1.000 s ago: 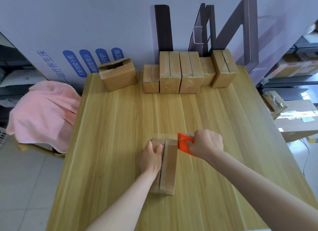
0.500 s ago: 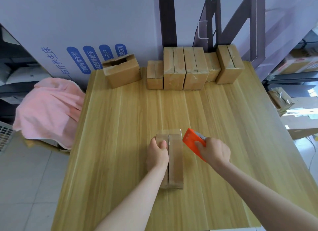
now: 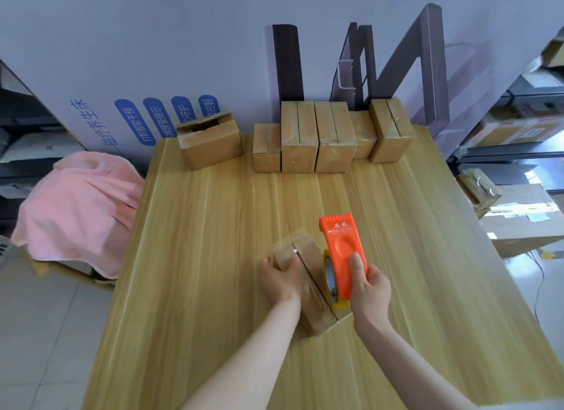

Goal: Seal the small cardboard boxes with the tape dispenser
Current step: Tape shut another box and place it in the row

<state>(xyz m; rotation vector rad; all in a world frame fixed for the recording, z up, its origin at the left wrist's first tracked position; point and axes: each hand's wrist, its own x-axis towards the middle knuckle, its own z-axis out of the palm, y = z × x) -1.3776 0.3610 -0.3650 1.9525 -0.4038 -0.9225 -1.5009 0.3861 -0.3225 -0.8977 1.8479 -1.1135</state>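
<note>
Left hand grips the left side of a small cardboard box, fingers curled over its top edge. This box lies a little nearer the front edge of the wooden table than its middle, turned at a slant, with shiny clear tape along its centre seam. Right hand holds an orange tape dispenser, thumb laid on its flat face and fingers wrapped behind. The dispenser stands on edge just beside the box's right side, its yellow tape roll against the box. Along the far edge stands a row of closed boxes, close together, and to their left, slightly apart, a box with open flaps. A pink cloth lies heaped beyond the table's left edge.
</note>
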